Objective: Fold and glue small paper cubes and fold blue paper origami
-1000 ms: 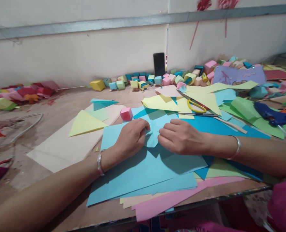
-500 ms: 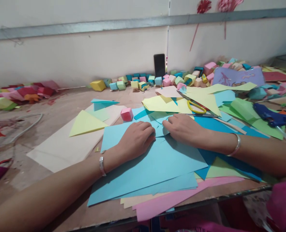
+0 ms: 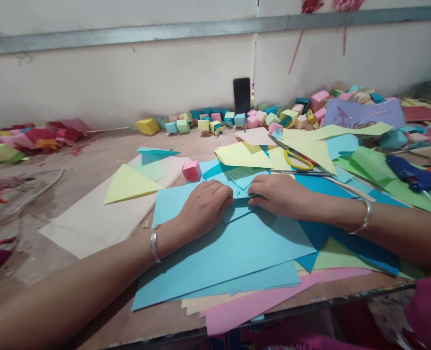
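Note:
A small piece of light blue paper [image 3: 241,192], partly folded, is pinched between my two hands over a large light blue sheet [image 3: 215,257]. My left hand [image 3: 208,201] grips its left side, fingers curled and thumb underneath. On its right side my right hand [image 3: 273,193] holds it the same way. The near edge of the piece is lifted, leaving a dark gap below the fold. A pink paper cube [image 3: 191,170] sits just beyond my left hand. Yellow-handled scissors [image 3: 298,160] lie beyond my right hand, on paper scraps.
Paper cubes in several colours [image 3: 204,125] line the wall, where a black phone [image 3: 242,95] stands upright. A blue glue gun [image 3: 414,172] lies at the right. Left are a yellow folded sheet [image 3: 129,187], a pale sheet [image 3: 91,228] and a white cable [image 3: 42,194]. Pink paper [image 3: 244,311] overhangs the table's front edge.
The small light blue piece has its near edge raised off the sheet, where before it lay flatter. My right hand has turned slightly, its thumb now showing below the fingers.

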{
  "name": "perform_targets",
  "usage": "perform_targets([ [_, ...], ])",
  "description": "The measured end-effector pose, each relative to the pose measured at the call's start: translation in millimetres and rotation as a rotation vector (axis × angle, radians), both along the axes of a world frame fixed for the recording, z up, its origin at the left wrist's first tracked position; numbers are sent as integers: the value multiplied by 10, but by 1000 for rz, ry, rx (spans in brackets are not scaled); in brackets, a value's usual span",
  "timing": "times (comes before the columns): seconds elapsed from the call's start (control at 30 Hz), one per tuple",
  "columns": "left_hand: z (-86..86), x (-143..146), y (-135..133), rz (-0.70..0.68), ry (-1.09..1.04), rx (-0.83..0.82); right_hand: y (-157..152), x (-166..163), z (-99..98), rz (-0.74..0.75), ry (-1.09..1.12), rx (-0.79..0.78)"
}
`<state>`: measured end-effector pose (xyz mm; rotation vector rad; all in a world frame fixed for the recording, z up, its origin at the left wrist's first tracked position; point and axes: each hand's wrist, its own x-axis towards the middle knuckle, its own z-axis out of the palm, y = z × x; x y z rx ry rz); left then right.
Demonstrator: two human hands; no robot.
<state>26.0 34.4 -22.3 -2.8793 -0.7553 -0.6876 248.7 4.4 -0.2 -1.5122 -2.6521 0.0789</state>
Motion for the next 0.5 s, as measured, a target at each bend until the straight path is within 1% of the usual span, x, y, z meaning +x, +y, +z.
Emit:
perform_targets([
  [0.07,-12,-3,-2,27,0,7,-12,-23,13,-29,1,5],
  [0.13,-20,-3,-3,68,4,-25,4,-31,9,-73,1,4],
  [0.27,-9,12,5,162,-4,-204,77,-10,-28,-112,11,-54],
  [0.4,12,36,15,177,-50,-372,87,-7,-43,-104,-6,-88],
  [0.5,21,53,13,203,-115,-463,73,-17,-38,-126,-44,-118],
])
